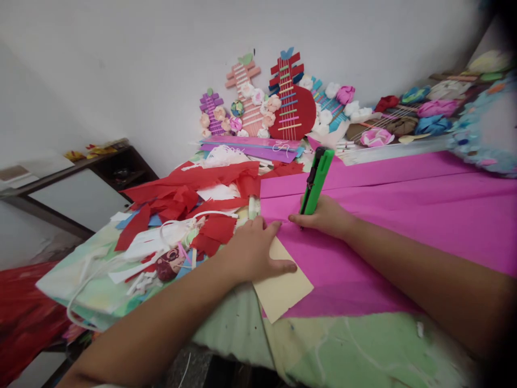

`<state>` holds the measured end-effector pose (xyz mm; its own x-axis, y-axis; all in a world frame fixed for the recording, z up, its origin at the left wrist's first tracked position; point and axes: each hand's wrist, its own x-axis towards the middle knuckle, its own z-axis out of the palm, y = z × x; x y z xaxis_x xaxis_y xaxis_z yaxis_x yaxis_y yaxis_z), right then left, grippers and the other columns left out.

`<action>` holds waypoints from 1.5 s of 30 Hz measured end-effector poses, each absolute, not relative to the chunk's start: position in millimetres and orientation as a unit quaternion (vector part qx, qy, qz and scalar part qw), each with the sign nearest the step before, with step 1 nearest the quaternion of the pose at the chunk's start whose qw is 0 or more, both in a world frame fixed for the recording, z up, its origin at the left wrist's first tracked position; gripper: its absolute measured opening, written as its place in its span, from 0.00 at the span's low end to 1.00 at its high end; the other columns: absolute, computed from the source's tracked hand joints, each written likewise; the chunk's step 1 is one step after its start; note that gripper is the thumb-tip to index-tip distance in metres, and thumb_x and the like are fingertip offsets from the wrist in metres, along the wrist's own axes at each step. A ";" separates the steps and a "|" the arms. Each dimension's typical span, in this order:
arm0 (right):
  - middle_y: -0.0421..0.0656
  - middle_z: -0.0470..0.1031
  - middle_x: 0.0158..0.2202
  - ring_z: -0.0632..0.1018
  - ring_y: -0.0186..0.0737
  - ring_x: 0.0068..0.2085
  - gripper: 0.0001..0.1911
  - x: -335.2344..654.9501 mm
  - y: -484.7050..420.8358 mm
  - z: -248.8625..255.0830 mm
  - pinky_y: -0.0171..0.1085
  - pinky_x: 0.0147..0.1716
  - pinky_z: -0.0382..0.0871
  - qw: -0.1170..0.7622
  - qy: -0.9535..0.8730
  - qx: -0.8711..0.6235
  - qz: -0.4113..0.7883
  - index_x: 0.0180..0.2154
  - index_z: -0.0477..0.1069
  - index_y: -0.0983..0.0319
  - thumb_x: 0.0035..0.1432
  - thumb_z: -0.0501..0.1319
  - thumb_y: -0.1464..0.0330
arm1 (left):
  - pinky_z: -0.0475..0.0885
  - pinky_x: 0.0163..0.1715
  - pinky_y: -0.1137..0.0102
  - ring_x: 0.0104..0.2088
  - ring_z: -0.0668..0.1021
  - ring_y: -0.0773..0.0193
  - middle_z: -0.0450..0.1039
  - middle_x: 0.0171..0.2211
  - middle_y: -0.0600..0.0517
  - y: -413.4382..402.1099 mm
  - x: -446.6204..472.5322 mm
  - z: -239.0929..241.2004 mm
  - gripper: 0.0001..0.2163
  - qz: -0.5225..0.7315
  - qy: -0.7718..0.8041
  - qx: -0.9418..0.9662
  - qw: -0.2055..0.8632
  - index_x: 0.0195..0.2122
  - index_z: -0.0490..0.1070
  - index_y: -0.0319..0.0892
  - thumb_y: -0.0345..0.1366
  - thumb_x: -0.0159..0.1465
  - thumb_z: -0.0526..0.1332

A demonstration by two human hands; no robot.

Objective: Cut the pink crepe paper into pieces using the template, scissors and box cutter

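Note:
My left hand (254, 250) lies flat, fingers spread, over a cream piece of card (283, 293), pressing it against the large magenta paper sheet (363, 258). The card's upper part is hidden under that hand. Just to the right, my right hand (329, 215) is closed around a green and black box cutter (317, 180). It stands nearly upright, leaning a little right, its lower tip down at the magenta sheet near the card's upper edge.
Red paper scraps (173, 199), a white cable (91, 269) and small bits lie to the left. Paper-covered guitar shapes (293, 102) with paper flowers lean on the wall behind. A blue fringed piece (480, 134) sits at the right. The cloth-covered table's front edge (238, 328) is near me.

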<state>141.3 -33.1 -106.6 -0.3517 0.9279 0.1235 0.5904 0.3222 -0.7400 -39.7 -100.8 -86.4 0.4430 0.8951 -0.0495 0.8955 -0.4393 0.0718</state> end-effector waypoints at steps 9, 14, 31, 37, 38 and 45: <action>0.38 0.65 0.18 0.67 0.32 0.22 0.21 140.1 -34.5 -105.1 0.33 0.23 0.59 0.269 -0.760 -0.511 0.298 0.19 0.59 0.62 0.38 0.59 0.51 | 0.65 0.39 0.62 0.45 0.67 0.51 0.61 0.46 0.47 -101.9 -70.2 -61.3 0.33 -0.103 0.439 0.889 0.073 0.51 0.60 0.48 0.52 0.44 0.63; 0.39 0.66 0.19 0.67 0.32 0.23 0.20 142.7 -33.3 -104.0 0.32 0.24 0.60 0.296 -0.738 -0.508 0.332 0.20 0.62 0.63 0.40 0.59 0.52 | 0.62 0.45 0.61 0.45 0.67 0.55 0.65 0.45 0.47 -109.4 -62.5 -48.8 0.18 -0.049 0.417 0.905 0.076 0.44 0.67 0.43 0.46 0.55 0.56; 0.38 0.64 0.19 0.66 0.31 0.23 0.20 140.8 -33.7 -105.4 0.32 0.24 0.58 0.261 -0.773 -0.492 0.302 0.20 0.60 0.63 0.41 0.58 0.52 | 0.54 0.54 0.58 0.54 0.61 0.49 0.61 0.51 0.40 -108.8 -30.6 -100.6 0.27 0.045 0.345 0.937 -0.005 0.51 0.63 0.34 0.50 0.57 0.50; 0.37 0.63 0.18 0.64 0.30 0.22 0.20 139.4 -34.1 -107.6 0.32 0.23 0.56 0.247 -0.788 -0.493 0.274 0.20 0.60 0.63 0.41 0.58 0.51 | 0.55 0.53 0.57 0.52 0.62 0.49 0.62 0.51 0.40 -109.3 -29.8 -100.3 0.27 0.034 0.348 0.937 0.001 0.51 0.63 0.34 0.50 0.58 0.50; 0.37 0.63 0.18 0.64 0.30 0.22 0.21 139.4 -34.0 -107.7 0.32 0.23 0.56 0.248 -0.788 -0.493 0.274 0.20 0.60 0.63 0.40 0.58 0.51 | 0.55 0.53 0.56 0.52 0.62 0.49 0.62 0.51 0.40 -109.2 -29.9 -100.3 0.27 0.033 0.349 0.937 0.002 0.51 0.63 0.34 0.50 0.58 0.50; 0.39 0.66 0.19 0.67 0.32 0.23 0.20 141.1 -35.0 -104.8 0.33 0.24 0.59 0.274 -0.758 -0.502 0.314 0.19 0.61 0.63 0.41 0.58 0.52 | 0.55 0.53 0.57 0.53 0.61 0.49 0.60 0.52 0.40 -109.3 -31.5 -101.2 0.26 0.047 0.345 0.938 0.000 0.51 0.63 0.35 0.50 0.58 0.50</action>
